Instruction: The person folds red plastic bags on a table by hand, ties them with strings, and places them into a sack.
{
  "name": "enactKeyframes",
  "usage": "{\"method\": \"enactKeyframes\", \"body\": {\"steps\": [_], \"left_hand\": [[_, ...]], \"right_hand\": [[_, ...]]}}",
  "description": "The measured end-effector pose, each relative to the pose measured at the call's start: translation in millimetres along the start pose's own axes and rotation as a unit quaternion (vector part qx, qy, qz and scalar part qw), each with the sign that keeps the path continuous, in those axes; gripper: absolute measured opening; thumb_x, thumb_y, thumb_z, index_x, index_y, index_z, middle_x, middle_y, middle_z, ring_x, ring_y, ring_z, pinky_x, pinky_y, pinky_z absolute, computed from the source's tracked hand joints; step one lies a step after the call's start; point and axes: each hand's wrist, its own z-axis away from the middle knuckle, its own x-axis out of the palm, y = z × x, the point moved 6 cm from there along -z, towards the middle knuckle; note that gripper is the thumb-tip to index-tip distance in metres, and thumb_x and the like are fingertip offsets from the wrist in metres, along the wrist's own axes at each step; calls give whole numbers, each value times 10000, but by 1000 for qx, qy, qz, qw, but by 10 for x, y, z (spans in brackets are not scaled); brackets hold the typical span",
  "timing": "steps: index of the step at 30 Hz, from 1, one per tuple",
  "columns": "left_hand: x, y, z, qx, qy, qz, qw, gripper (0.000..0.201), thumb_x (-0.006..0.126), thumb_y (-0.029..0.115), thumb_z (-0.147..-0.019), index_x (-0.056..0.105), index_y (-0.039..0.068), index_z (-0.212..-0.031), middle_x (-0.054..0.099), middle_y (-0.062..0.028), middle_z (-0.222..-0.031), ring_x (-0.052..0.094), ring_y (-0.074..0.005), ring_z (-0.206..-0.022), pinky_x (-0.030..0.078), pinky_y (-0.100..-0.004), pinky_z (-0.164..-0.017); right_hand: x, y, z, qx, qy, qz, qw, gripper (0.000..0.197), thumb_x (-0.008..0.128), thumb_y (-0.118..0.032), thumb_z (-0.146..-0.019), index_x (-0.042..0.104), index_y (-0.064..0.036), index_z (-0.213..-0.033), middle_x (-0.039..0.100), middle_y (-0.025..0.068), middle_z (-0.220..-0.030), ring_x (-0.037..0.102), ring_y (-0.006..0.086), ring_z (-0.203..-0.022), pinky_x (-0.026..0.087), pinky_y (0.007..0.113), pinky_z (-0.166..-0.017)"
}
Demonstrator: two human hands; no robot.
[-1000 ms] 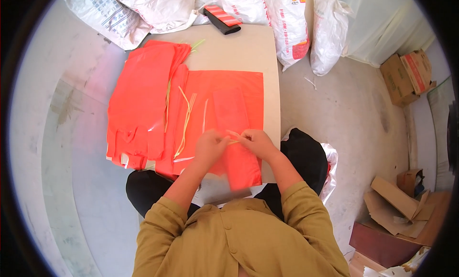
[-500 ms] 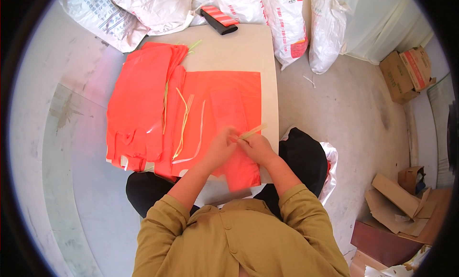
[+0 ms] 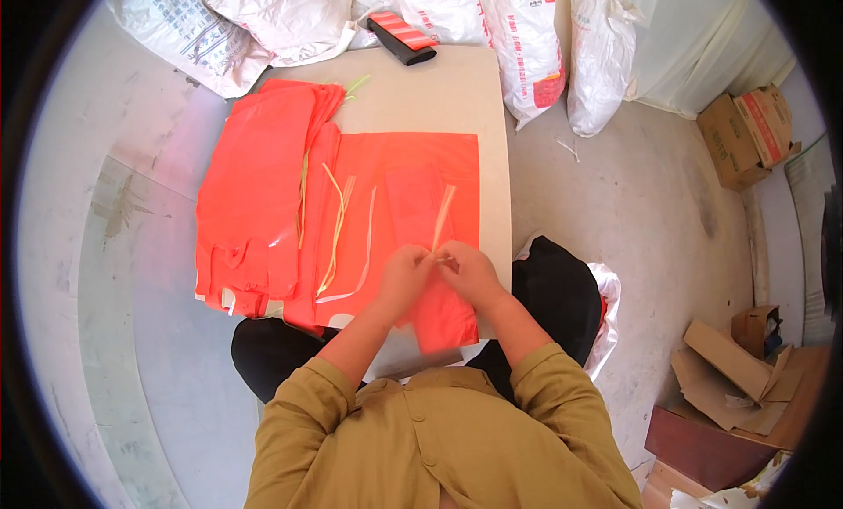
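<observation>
Both my hands meet over a folded red plastic bag (image 3: 445, 320) that lies lengthwise near the front right of the table. Pinched between the fingers of my left hand (image 3: 406, 276) and my right hand (image 3: 471, 272) is a pale yellow plastic strip (image 3: 445, 209), its free end standing away from me. Whether it passes right round the folded bag is hidden by my fingers. Underneath spreads a flat layer of red plastic bags (image 3: 386, 153). Loose yellow strips (image 3: 335, 245) and a whitish strip (image 3: 367, 245) rest on it, left of my hands.
A thick stack of red plastic bags (image 3: 255, 171) covers the table's left side. A black and red-striped cloth item (image 3: 404, 39) lies at the far edge of the beige table (image 3: 417, 87). White sacks (image 3: 527, 52) stand behind; cardboard boxes (image 3: 733, 140) sit at right.
The yellow strip's free end has swung from pointing right to pointing away from me. My hands have shifted slightly toward me, staying close together.
</observation>
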Motion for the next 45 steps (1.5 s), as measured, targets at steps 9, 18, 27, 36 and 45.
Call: {"method": "enactKeyframes", "body": {"steps": [9,18,27,36,45], "left_hand": [[-4,-6,56,65,13,-24,998,98,636,95,-895,620,7,-856,578,-57,-711,545,-126,-668,443,-283,-607],[-12,-36,125,69,-12,-2,998,53,629,40,-880,611,0,-909,592,-46,-779,560,-114,-712,463,-270,-643],[-12,-51,129,60,-7,2,998,67,608,50,-898,621,0,-940,604,-46,-793,557,-113,-723,456,-266,-647],[26,-69,96,30,-10,17,999,58,592,56,-912,620,9,-930,598,-26,-754,543,-99,-681,445,-254,-618],[31,-124,92,19,-10,31,999,65,591,60,-908,621,13,-942,604,-39,-751,554,-110,-675,451,-268,-615]], "right_hand": [[-29,-252,7,-160,95,141,972,141,631,-53,-792,672,-75,-925,638,89,-859,628,292,-812,521,389,-679],[-43,-213,7,-126,93,99,983,85,657,-53,-779,687,-56,-859,640,91,-875,632,289,-807,525,384,-682],[-28,-157,18,-106,73,84,988,112,663,-53,-795,707,-34,-896,656,111,-908,642,306,-819,525,362,-719],[125,269,-1,104,-15,-152,983,214,626,-106,-869,578,-33,-1065,618,30,-818,560,106,-705,460,272,-637],[4,-102,13,-21,34,40,998,229,656,-67,-807,591,-43,-1025,628,126,-851,605,236,-684,486,335,-632]]}}
